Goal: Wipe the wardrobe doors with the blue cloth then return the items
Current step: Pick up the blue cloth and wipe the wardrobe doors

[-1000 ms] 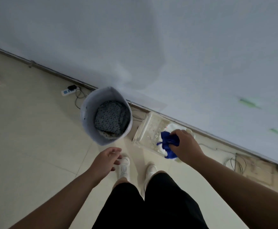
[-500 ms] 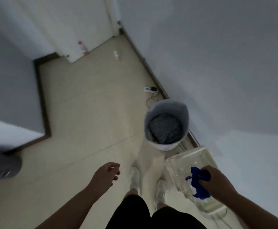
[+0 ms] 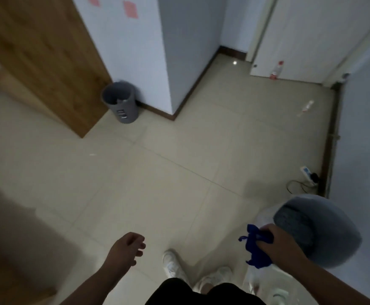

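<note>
Blue cloth (image 3: 256,249) in right hand (image 3: 276,243)

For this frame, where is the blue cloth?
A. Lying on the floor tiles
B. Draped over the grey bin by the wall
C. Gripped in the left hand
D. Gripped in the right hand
D: the right hand is curled round the blue cloth, while the left hand hangs with loose fingers and holds nothing.

The person wears black legwear (image 3: 201,293); shorts or trousers, I can't tell which. Just ahead of it are two white trainers (image 3: 172,264), blurred. Either side of it, both forearms (image 3: 87,282) are bare.
</note>
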{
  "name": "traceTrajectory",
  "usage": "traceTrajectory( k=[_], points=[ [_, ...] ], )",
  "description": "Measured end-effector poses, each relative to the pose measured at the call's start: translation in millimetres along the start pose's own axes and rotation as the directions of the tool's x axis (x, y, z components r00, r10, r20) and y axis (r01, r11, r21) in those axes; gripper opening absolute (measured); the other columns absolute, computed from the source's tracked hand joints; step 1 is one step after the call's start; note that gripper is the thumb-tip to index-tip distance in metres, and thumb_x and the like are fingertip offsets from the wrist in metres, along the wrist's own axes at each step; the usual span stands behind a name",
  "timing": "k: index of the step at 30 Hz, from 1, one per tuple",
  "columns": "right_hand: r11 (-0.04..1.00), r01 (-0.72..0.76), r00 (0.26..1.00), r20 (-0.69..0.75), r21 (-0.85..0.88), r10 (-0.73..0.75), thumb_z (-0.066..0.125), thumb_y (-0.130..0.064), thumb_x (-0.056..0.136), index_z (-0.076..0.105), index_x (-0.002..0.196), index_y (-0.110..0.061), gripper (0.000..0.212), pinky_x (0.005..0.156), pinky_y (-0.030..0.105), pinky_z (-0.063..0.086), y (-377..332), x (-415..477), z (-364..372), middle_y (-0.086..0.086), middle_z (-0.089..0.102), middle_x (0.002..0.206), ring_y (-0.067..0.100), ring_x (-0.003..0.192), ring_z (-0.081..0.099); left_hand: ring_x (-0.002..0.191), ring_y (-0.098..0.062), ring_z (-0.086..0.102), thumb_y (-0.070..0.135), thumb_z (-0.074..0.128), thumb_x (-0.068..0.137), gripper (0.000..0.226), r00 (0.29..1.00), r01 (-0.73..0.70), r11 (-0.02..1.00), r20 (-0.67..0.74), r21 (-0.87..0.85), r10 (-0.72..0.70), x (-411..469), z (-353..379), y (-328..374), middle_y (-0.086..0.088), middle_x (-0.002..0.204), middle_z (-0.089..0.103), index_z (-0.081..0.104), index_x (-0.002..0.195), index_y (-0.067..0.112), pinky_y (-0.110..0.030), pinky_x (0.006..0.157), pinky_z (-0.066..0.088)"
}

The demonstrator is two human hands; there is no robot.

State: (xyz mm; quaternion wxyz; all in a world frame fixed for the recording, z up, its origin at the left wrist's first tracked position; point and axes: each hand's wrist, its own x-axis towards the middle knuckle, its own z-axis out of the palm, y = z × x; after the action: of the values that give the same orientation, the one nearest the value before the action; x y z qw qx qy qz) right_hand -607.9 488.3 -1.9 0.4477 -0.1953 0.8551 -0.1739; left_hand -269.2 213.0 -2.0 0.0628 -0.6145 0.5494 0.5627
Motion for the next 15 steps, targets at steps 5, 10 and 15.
traceTrajectory(
  k=[5,10,15],
  points=[
    [0.992,0.075,0.996,0.058,-0.099,-0.070,0.072,-0.016,0.090,0.062,0.096,-0.022,0.013,0.074,0.036,0.055,-79,28,34,0.002,0.070,0.092,0.019,0.083,0.069,0.088,-0.025,0.074,0.030,0.064,0.100,0.016,0.996,0.077,0.968,-0.029,-0.237,-0.087,0,-60,-53,-0.005,0.097,0.079,0.074,0.101,0.018,-0.036,0.071,0.054],
    [0.976,0.107,0.986,0.148,-0.188,-0.079,0.072,-0.021,0.089,0.063,0.099,-0.024,0.014,0.066,0.028,0.053,-149,53,58,-0.002,0.071,0.096,0.016,0.083,0.070,0.091,-0.025,0.075,0.031,0.063,0.100,0.017,0.985,0.100,0.914,-0.089,-0.394,-0.146,-3,-100,-73,-0.003,0.097,0.080,0.075,0.102,0.019,-0.035,0.071,0.056],
    [0.951,0.154,0.972,0.215,-0.269,-0.096,0.073,-0.020,0.089,0.063,0.103,-0.024,0.018,0.066,0.028,0.051,-211,92,79,-0.002,0.070,0.100,0.016,0.087,0.070,0.094,-0.025,0.075,0.033,0.061,0.101,0.021,0.972,0.103,0.856,-0.132,-0.507,-0.195,7,-132,-81,-0.002,0.099,0.080,0.075,0.102,0.017,-0.037,0.075,0.059]
  ],
)
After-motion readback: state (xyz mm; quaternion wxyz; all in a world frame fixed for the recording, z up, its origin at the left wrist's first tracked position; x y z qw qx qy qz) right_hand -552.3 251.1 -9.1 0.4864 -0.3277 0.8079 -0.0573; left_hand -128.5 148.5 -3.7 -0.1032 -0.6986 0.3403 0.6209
